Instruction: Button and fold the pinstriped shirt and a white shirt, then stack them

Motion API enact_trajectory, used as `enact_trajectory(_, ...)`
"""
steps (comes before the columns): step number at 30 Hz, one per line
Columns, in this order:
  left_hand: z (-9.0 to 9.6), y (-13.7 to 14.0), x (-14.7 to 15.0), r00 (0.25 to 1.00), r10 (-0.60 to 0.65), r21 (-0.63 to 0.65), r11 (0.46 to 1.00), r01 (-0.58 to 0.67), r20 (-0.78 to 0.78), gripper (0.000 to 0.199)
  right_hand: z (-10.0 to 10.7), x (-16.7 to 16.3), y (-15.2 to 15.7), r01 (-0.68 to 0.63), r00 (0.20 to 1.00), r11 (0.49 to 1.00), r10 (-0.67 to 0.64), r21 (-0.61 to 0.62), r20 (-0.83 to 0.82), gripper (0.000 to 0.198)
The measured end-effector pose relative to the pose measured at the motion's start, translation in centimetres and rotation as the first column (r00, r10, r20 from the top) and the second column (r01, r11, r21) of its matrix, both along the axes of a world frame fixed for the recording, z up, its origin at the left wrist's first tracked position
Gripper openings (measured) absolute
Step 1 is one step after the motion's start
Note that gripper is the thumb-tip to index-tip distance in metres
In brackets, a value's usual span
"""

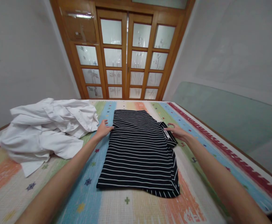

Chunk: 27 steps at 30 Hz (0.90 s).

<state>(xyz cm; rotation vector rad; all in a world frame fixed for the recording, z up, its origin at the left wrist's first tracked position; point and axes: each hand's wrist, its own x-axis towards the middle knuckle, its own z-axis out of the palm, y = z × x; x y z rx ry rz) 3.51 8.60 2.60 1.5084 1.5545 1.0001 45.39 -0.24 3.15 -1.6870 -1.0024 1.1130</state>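
A black shirt with thin white stripes (138, 149) lies folded flat in front of me. At its left edge is my left hand (103, 129), fingers apart, the thumb tip touching the fabric. My right hand (176, 131) is at the shirt's right side, thumb and curled fingers on a folded part that sticks out there. Beside that thumb a small white label (167, 134) shows on the cloth. The undersides of the folds are hidden.
A rumpled white garment (49, 124) lies in a heap on the left. Under everything is a colourful patterned mat (84, 199). A pale green panel (224, 109) runs along the right wall. Wooden doors with glass panes (126, 56) stand beyond the far edge.
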Motion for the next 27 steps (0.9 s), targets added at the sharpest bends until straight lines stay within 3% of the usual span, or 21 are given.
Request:
enact_trajectory(3, 0.9, -0.6, 0.8, 0.963, 0.05, -0.201, 0.98, 0.004, 0.264, 0.081, -0.1, -1.2, -0.1, -0.068, 0.996, 0.996, 0.071, 0.06, -0.062, 0.092)
enact_trajectory(8, 1.4, -1.1, 0.9, 0.934, -0.026, -0.313, 0.938, 0.145, 0.356, 0.096, -0.4, -2.3, 0.7, -0.242, 0.967, 0.954, 0.221, 0.177, 0.13, 0.088)
enact_trajectory(11, 1.0, -1.1, 0.2, 0.922, -0.15, -0.217, 0.947, 0.238, 0.357, 0.089, -0.9, -2.2, 1.2, -0.24, 0.962, 0.952, 0.207, 0.189, 0.178, 0.071)
enact_trajectory(14, 0.6, -1.2, -0.6, 0.892, -0.243, -0.072, 0.954, 0.291, 0.382, 0.069, -1.3, -1.9, 1.3, -0.148, 0.988, 0.964, 0.135, 0.219, 0.074, 0.057)
enact_trajectory(17, 0.5, -1.3, -1.1, 0.864, -0.281, -0.098, 0.931, 0.351, 0.417, 0.059, -1.3, -2.0, 1.0, -0.13, 0.99, 0.97, 0.139, 0.204, -0.027, 0.05)
enact_trajectory(21, 0.6, -1.4, -0.8, 0.874, -0.319, -0.208, 0.888, 0.411, 0.368, 0.069, -0.5, -3.0, 0.5, -0.225, 0.973, 0.963, 0.23, 0.146, -0.019, 0.052)
enact_trajectory(24, 0.7, -1.3, -0.2, 0.889, -0.361, -0.164, 0.895, 0.415, 0.282, 0.072, 0.0, -3.8, 0.5, -0.276, 0.961, 0.95, 0.27, 0.147, 0.055, 0.05)
enact_trajectory(27, 0.9, -1.2, 0.1, 0.899, -0.379, -0.081, 0.911, 0.404, 0.221, 0.058, 0.0, -4.1, 0.5, -0.259, 0.964, 0.954, 0.245, 0.155, 0.102, 0.044)
